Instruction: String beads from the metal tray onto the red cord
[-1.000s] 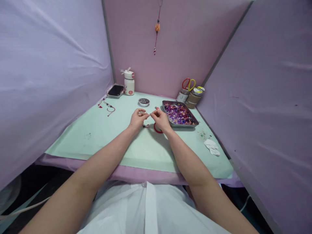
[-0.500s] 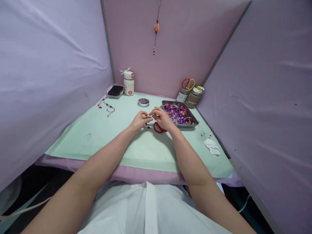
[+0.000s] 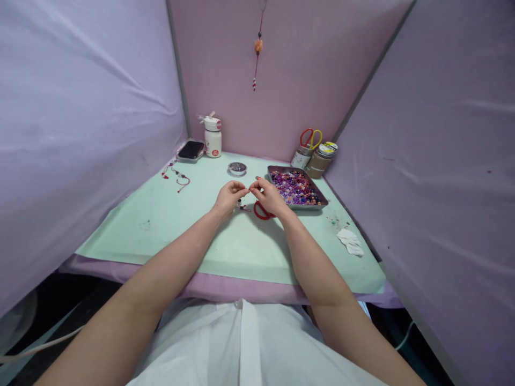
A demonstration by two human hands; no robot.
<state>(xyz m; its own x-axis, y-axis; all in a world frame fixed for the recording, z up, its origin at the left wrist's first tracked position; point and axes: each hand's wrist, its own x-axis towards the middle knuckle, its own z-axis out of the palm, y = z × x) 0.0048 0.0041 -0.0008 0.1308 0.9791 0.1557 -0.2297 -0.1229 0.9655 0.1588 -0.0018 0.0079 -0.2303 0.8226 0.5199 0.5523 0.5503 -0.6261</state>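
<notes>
My left hand [image 3: 229,197] is closed in a pinch above the mat, its fingertips almost meeting those of my right hand [image 3: 267,194]. A thin beaded cord [image 3: 242,206] with dark and pale beads and a reddish end shows just under the left fingers. Both pinches close on the cord's thin upper part, which the fingertips mostly hide. Below my right hand lies a pair of scissors with red handles [image 3: 262,211], partly covered by that hand. To its right stands a metal tray [image 3: 324,204] of purple, red and orange beads.
Behind my hands sits a small round container [image 3: 237,169]. A white bottle [image 3: 213,140], a phone [image 3: 191,150] and finished-looking beaded cords [image 3: 183,179] are at back left. Jars [image 3: 321,161] with scissors stand back right, near a crumpled tissue [image 3: 350,242]. A beaded pendant [image 3: 258,46] hangs on the wall.
My fingertips have closed into tighter pinches and come together. The left hand has shifted slightly left, and the beaded cord's lower end now hangs differently, with its reddish tip showing.
</notes>
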